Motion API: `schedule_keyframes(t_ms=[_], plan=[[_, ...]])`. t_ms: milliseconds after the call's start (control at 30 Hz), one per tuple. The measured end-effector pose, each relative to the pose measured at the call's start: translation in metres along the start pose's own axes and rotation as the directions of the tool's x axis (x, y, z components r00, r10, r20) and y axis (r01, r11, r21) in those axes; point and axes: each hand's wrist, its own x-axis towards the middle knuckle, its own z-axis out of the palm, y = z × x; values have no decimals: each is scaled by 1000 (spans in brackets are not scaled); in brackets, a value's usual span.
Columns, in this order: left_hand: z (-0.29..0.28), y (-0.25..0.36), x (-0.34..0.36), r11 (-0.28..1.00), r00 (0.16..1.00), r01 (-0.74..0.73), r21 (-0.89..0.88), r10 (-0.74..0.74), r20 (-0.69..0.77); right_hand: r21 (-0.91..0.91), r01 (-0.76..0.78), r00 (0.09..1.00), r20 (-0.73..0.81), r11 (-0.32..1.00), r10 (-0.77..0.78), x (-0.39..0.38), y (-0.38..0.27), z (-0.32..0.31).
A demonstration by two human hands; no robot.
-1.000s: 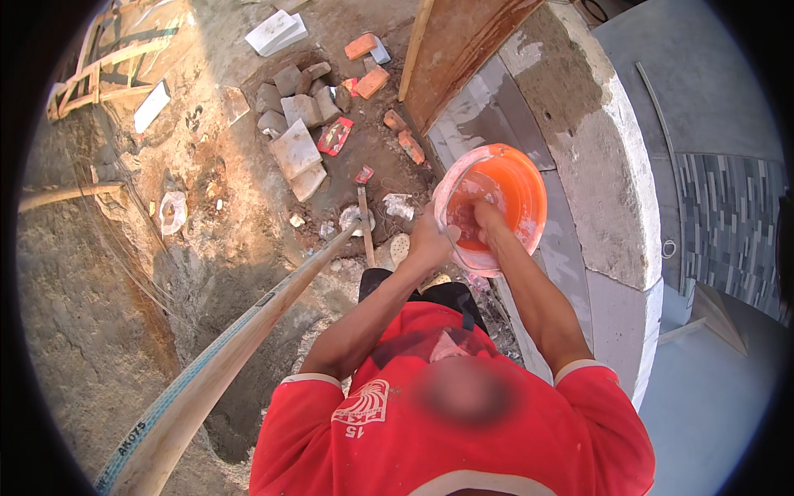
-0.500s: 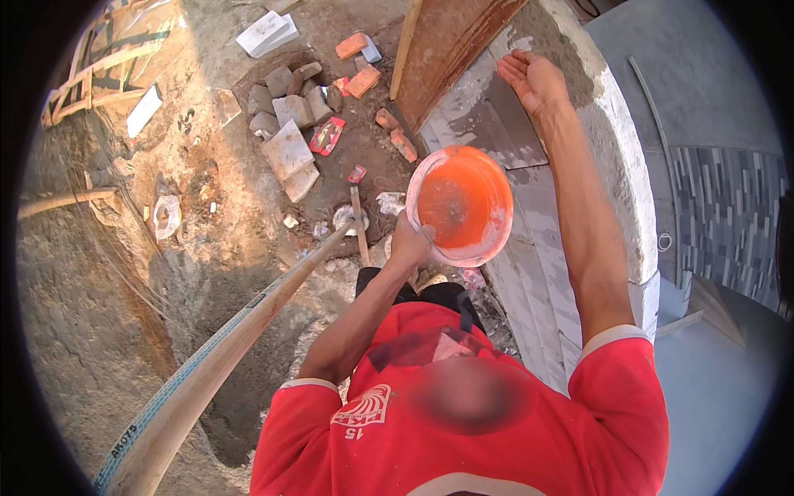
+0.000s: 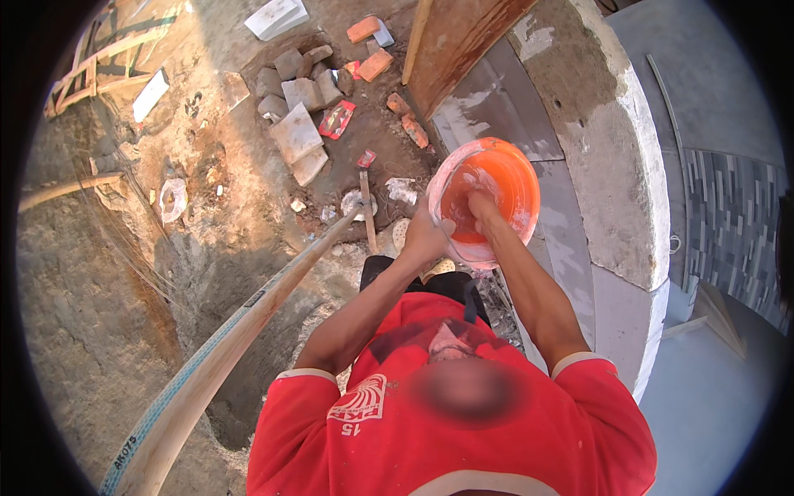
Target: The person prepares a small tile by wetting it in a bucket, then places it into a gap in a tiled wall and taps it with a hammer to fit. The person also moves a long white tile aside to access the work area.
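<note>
My left hand [image 3: 426, 233] grips the near-left rim of an orange bucket [image 3: 514, 178], which is tilted and smeared with pale residue. My right hand [image 3: 481, 207] reaches down inside it, its fingertips hidden from sight. Just right of the bucket is a stepped structure with grey, patchily coated panels [image 3: 556, 227] and a rough pale top [image 3: 612, 182]. Below me show my red shirt, dark trousers and part of a sandalled foot.
A long wooden pole [image 3: 240, 331] runs diagonally at my left. Ahead lie broken blocks [image 3: 302, 95], bricks [image 3: 376, 64] and litter. A plywood board [image 3: 459, 45] stands at the top. Timber pieces [image 3: 107, 58] lie upper left; a lower grey floor [image 3: 703, 91] is right.
Half a second ago my right hand was raised with open fingers above the panels; now it is back inside the bucket. The bucket has shifted right and tilted, still in my left hand.
</note>
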Motion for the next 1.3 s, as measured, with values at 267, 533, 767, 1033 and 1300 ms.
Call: schedule_keyframes(t_ms=[267, 533, 767, 1033, 1300], plan=[[4, -12, 6, 994, 1000, 15, -106, -15, -1, 469, -269, 847, 530, 841, -25, -44, -69, -9], [-14, 11, 31, 941, 996, 56, -333, -77, -49, 201, 174, 924, 306, 964, -230, -99, -252, 25], [-27, 58, 46, 957, 987, -126, -261, 94, -131, 21, 658, 745, 127, 753, -655, -154, -198, 47], [-25, 55, 43, 959, 993, -88, -270, 62, -103, 132, 440, 894, 29, 888, -447, -102, -91, 70], [-18, 12, 25, 989, 995, -97, -107, 98, 6, 281, -14, 999, -35, 960, 25, -34, -59, 42]])
